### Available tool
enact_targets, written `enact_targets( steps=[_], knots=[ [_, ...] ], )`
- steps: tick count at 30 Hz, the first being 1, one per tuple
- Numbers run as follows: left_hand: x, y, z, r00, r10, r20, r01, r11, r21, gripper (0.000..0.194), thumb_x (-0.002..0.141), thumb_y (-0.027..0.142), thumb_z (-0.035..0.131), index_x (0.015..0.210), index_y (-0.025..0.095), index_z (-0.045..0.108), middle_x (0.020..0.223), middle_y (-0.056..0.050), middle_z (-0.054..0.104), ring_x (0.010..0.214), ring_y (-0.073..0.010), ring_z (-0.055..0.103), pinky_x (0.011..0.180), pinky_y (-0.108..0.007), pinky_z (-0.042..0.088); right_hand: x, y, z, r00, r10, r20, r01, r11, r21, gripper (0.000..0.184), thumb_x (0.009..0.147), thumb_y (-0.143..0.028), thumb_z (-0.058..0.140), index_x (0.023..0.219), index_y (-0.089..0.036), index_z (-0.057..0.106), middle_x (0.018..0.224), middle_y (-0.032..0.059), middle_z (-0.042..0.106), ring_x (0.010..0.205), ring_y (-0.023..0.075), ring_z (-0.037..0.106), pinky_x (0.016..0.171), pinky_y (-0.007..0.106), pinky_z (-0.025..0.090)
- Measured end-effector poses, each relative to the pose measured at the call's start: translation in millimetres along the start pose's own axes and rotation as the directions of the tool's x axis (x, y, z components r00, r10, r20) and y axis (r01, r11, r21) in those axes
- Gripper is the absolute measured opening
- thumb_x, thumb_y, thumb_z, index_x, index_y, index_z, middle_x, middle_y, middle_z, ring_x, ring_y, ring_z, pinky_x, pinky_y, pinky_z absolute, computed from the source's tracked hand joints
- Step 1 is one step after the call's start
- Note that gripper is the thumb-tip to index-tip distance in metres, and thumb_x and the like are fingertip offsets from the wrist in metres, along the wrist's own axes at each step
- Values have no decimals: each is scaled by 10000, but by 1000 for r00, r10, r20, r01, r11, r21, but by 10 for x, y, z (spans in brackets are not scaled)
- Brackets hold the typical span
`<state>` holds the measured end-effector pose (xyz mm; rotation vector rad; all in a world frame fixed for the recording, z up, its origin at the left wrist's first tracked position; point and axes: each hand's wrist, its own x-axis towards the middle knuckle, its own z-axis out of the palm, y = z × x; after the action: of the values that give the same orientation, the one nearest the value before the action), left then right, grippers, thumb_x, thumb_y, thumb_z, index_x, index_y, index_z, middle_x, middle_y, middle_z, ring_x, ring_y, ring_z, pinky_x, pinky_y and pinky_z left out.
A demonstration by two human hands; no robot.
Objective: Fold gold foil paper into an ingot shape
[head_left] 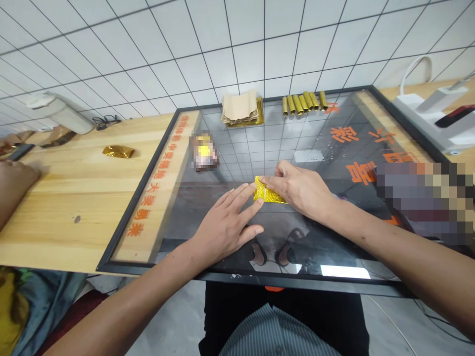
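A small sheet of shiny gold foil paper point(270, 196) lies on the glass table top point(222, 217), between my two hands. My left hand point(230, 221) rests flat with its fingers spread, and its fingertips touch the foil's left edge. The fingers of my right hand point(302, 190) are bent and pressed together on the foil's upper part. My right palm hides the foil's right end. Beyond the hands are a stack of brown paper sheets point(240, 109) with gold foil under it, and a row of several gold rolled tubes point(300, 105).
A pixelated item point(204, 152) lies left of the hands. On the wooden table point(67, 198) are a gold wrapped piece point(118, 151), a white bottle point(61, 111) and another person's hand point(18, 175). A white power strip point(438, 116) with cables stands at the right.
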<state>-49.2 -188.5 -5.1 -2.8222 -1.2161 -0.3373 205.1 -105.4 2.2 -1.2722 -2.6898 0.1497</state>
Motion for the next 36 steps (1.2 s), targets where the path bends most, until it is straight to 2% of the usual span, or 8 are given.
enact_targets(
  steps=[6, 12, 17, 26, 29, 32, 34, 36],
  knots=[
    [-30, 13, 17, 1000, -18, -16, 18, 999, -30, 579, 1135, 500, 483, 1613, 174, 464, 1673, -168, 522, 1560, -314, 497, 1287, -544, 428, 5, -7, -6, 1000, -4, -8, 4, 1000, 1, 405, 1100, -334, 394, 1284, -310, 754, 1123, 84, 634, 731, 183, 449, 610, 330, 232],
    [15, 22, -30, 1000, -5, -4, 5, 1000, 6, 521, 1102, 472, 552, 1484, 120, 587, 1537, -201, 608, 1452, -377, 563, 1228, -558, 487, -5, -3, -14, 1000, -11, -6, 11, 1000, -9, 435, 1100, -341, 395, 1378, -335, 729, 1159, 88, 634, 726, 179, 451, 613, 334, 232],
    [8, 71, -62, 1000, -26, 13, 26, 1000, 9, 488, 1101, 445, 553, 1471, 127, 585, 1430, -188, 656, 1318, -349, 635, 1158, -545, 547, -7, 14, 22, 999, -19, -37, 18, 1000, -11, 443, 1116, -363, 367, 1366, -341, 732, 1139, 83, 635, 700, 172, 439, 611, 338, 233],
    [-2, 123, -108, 997, 66, -42, -68, 997, -46, 301, 1099, 268, 538, 1319, 116, 676, 1421, -175, 703, 1364, -325, 645, 1196, -520, 547, 5, 9, 19, 1000, -5, -11, 5, 1000, -19, 440, 1110, -368, 383, 1405, -354, 710, 1149, 85, 620, 724, 179, 432, 598, 329, 210],
    [-14, 64, -136, 995, 55, -79, -64, 991, -120, 285, 1088, 258, 569, 1321, 134, 676, 1412, -158, 722, 1332, -311, 675, 1157, -509, 577, 9, -3, 14, 1000, 3, -13, -3, 1000, -24, 421, 1114, -357, 391, 1366, -354, 727, 1119, 78, 618, 703, 174, 414, 598, 329, 208],
    [36, -74, -148, 983, -35, -181, -9, 971, -238, 242, 1091, 238, 575, 1300, 182, 686, 1281, -102, 789, 1208, -241, 739, 1049, -425, 634, 9, -7, 11, 1000, 2, -10, -2, 1000, -9, 408, 1122, -363, 385, 1311, -333, 745, 1110, 76, 626, 699, 170, 421, 600, 328, 209],
    [130, -185, -134, 964, -116, -239, 56, 968, -246, 213, 1093, 225, 572, 1255, 195, 709, 1274, -95, 793, 1182, -226, 750, 1020, -405, 642, 7, -5, 11, 1000, 0, -18, 0, 1000, 9, 402, 1124, -365, 383, 1262, -320, 758, 1111, 74, 633, 706, 170, 438, 605, 328, 220],
    [252, -281, -90, 955, -132, -266, 75, 974, -216, 184, 1090, 219, 574, 1179, 201, 734, 1264, -88, 798, 1182, -231, 752, 1027, -416, 639, 4, -2, 12, 1000, 4, -28, -4, 1000, 13, 396, 1122, -369, 387, 1231, -319, 764, 1109, 71, 638, 709, 173, 449, 607, 330, 227]
  ],
)
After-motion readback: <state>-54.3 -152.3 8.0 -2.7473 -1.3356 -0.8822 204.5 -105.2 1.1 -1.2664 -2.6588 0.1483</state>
